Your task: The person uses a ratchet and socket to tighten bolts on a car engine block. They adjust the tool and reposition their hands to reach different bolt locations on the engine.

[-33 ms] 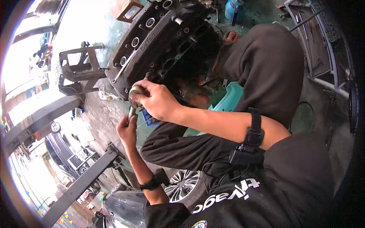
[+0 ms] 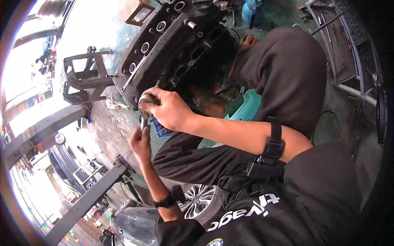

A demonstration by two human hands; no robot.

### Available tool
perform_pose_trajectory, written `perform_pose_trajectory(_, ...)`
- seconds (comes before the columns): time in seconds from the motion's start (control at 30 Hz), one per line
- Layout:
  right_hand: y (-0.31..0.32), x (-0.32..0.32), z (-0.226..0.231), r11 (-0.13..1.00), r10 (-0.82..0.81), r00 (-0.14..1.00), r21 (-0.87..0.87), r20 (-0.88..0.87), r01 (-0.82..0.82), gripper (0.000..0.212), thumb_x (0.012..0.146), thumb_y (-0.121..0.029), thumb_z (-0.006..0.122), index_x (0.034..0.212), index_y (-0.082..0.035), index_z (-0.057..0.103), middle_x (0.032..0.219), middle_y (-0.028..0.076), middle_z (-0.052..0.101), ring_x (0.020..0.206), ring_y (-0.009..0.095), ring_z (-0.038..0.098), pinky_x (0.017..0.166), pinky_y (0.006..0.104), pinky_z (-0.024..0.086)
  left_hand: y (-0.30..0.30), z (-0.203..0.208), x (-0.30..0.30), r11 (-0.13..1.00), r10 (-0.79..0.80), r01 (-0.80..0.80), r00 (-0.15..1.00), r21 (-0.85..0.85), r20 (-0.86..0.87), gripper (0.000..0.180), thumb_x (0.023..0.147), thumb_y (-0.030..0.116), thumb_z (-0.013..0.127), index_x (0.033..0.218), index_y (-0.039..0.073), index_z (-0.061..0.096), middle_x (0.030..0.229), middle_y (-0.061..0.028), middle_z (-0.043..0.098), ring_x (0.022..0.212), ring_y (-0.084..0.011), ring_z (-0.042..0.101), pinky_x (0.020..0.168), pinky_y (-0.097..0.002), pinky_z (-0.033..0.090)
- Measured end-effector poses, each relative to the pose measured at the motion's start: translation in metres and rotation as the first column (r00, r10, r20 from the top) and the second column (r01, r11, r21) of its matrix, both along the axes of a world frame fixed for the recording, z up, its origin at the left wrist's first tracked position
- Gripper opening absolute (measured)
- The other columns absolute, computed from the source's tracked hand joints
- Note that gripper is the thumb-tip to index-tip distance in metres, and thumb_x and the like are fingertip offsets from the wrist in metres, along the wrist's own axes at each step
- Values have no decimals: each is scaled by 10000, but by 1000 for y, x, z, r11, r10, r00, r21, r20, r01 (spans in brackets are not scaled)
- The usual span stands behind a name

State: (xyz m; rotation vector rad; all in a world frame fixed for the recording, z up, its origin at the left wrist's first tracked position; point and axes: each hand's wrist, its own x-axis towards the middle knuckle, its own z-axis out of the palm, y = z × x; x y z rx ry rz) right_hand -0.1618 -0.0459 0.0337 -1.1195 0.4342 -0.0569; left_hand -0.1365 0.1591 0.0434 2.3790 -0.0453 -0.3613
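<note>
Workshop floor, engine at eleven o'clock; ratchet wrench at engine's seven o'clock, right hand curled over its head, seemingly to steady it, left hand's fingers closed round handle, presumably for leverage

The floor of the workshop is green where its paint holds, worn to grey elsewhere, with dark stains in patches. On it stand a brown stool and a blue canister near the upper edge, a teal basin beside the person's knee, a grey tubular frame at the right, and a blue tray. The dark engine sits low above it, its underside too shadowed to show how it rests.
</note>
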Motion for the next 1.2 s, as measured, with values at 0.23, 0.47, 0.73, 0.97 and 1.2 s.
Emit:
perform_pose_trajectory(0.23, -4, -19, 9, 945, 207, 975, -241, -85, -222, 275, 800, -260, 721, 1013, -90, 695, 794, 148, 687, 702, 235, 684, 677, 336, 513, -104, -93, -130, 671, -2, -399, 842, -625, -539, 292, 1007, 234, 419, 1192, 11, 455, 967, -53, 551, 865, -139, 541, 806, -304, 470)
perform_pose_trajectory(0.47, -19, -3, -4, 991, -79, 995, 113, 64, 72, 297, 900, -326, 633, 983, -42, 651, 755, 111, 676, 648, 198, 615, 637, 339, 479, -66, -28, -75, 996, -87, 86, 990, -17, -112, 267, 966, 249, 536, 912, 0, 618, 705, -27, 553, 633, -122, 490, 570, -298, 408)
perform_pose_trajectory(0.73, -3, 0, -3, 974, 48, 998, 220, 50, -58, 369, 902, -325, 621, 1126, -31, 614, 925, 164, 687, 826, 231, 665, 753, 338, 493, -33, 7, -10, 998, -63, 59, 992, 32, 110, 139, 902, 80, 615, 943, -52, 633, 801, -65, 662, 702, -94, 564, 641, -252, 448)
perform_pose_trajectory(0.97, -6, -4, 10, 941, 230, 964, -221, -135, -256, 228, 791, -258, 645, 924, -85, 709, 742, 183, 673, 695, 329, 676, 705, 403, 530, -52, -94, -112, 890, 20, -210, 904, -404, -427, 545, 983, 349, 485, 1376, -8, 363, 1299, -105, 480, 1153, -178, 472, 991, -350, 379)
perform_pose_trajectory(1.2, -18, 3, 8, 998, -25, 1000, -66, -8, 24, 298, 881, -340, 604, 964, -59, 662, 754, 178, 671, 749, 346, 673, 693, 418, 511, -74, -29, -79, 875, 1, -208, 904, -438, -428, 325, 999, 290, 471, 1072, -24, 515, 891, -44, 542, 790, -118, 493, 684, -287, 422)
